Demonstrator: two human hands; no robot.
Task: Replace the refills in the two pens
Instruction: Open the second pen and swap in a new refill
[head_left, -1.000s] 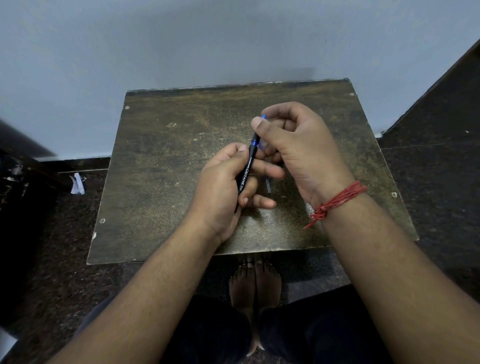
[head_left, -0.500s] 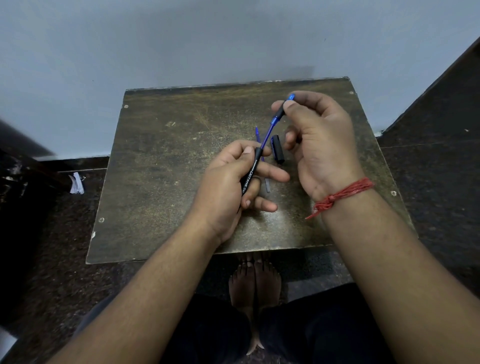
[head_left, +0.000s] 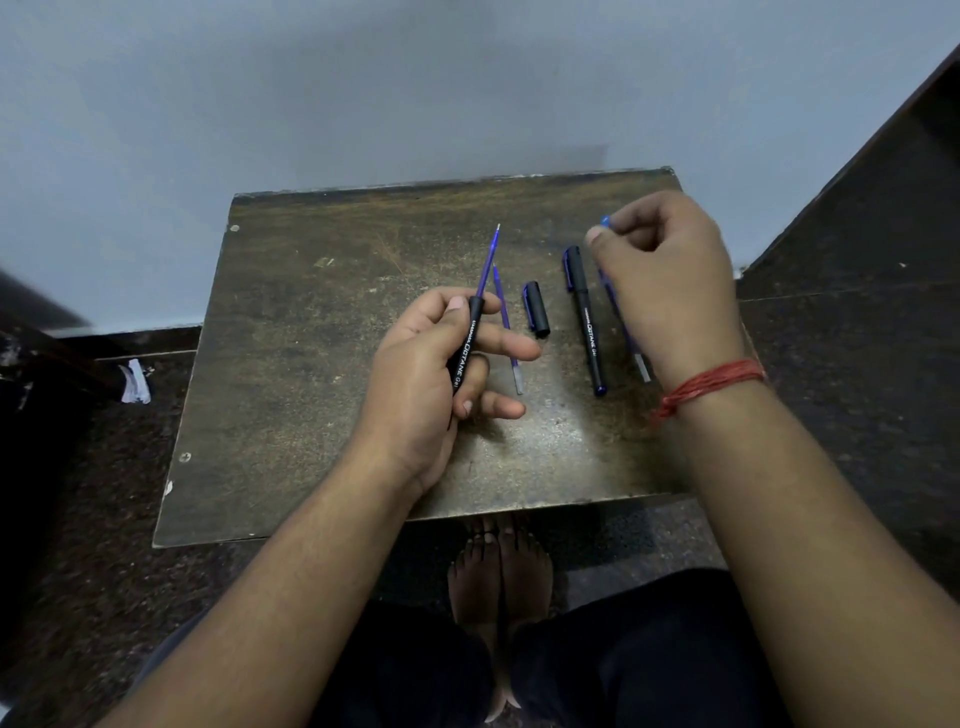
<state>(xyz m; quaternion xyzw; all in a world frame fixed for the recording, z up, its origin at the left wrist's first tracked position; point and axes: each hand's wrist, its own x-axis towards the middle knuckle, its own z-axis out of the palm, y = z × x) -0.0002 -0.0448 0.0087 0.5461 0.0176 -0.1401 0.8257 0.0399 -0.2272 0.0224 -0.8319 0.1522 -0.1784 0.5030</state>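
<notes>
Tabletop: dark, worn, scratched brown board with small pale screw heads at its edges, set against a pale grey wall. Dark speckled floor around it; bare feet visible below the near edge.

Left hand: fingers curled around the black pen barrel with white lettering, held tilted above the tabletop, thumb on its upper end. Index and little fingers stick out to the right. Blue refill projects from the barrel's open top, tip pointing away from the person.

Right hand: fingers curled, thumb and forefinger pinching a small blue piece; blurred, so its shape cannot be told. Red thread band on that wrist.

Capped black pen with blue clip: lying flat on the tabletop, between the two hands, just left of the right hand.

Loose blue refill with clear end: flat on the tabletop, just right of the held barrel; the left index finger crosses over its lower part.

Second loose blue refill: mostly hidden under the right hand; only its lower part and clear end show beside the wrist.

Black pen cap with blue clip: lying between the first loose refill and the capped pen, apart from both.

Crumpled white scrap: on the floor, left of the tabletop.
</notes>
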